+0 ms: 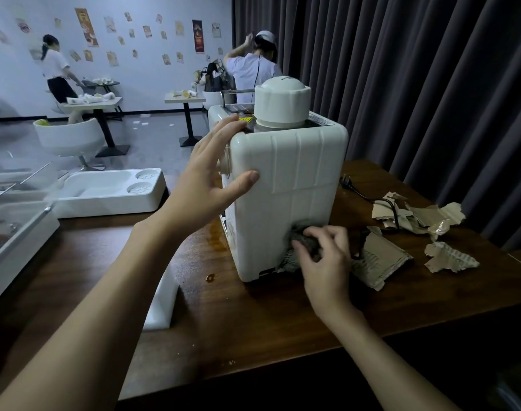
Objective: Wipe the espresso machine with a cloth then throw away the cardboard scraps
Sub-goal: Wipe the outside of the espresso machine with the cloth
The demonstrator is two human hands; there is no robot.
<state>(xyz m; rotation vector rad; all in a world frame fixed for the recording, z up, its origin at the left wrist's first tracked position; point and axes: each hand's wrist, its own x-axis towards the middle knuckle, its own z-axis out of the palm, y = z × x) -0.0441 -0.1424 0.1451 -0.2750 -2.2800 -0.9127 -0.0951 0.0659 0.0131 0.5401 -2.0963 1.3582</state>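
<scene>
The cream-white boxy plastic espresso machine point(285, 185) shows only its ribbed panel; its other faces are turned away from the camera. Its left edge, with a round knob, is partly hidden by the left hand point(211, 173). The dark grey cloth point(308, 243) is mostly covered by the right hand's fingers. A pale striped bit below it could be cloth or cardboard; I cannot tell which. A clear-walled case point(16, 221) is cut off at the left edge, its contents too blurred to read.

The machine stands upright on the dark brown wooden counter point(253, 321), its long axis vertical, with a white domed lid point(283, 99) on top. The left hand is spread flat over the upper left corner, thumb on the near panel and fingers on the top edge. The right hand point(324, 256) clutches the cloth and presses it against the panel's lower right.

The torn brown cardboard scraps point(416, 215) lie on the counter just right of the machine. The nearest scrap is partly under the right hand. A black power cord point(360, 192) runs across them.

A white foam tray point(105, 200) with one large recess and two round ones sits at the counter's far left. A brown stain point(216, 237) lies by the machine's base.
</scene>
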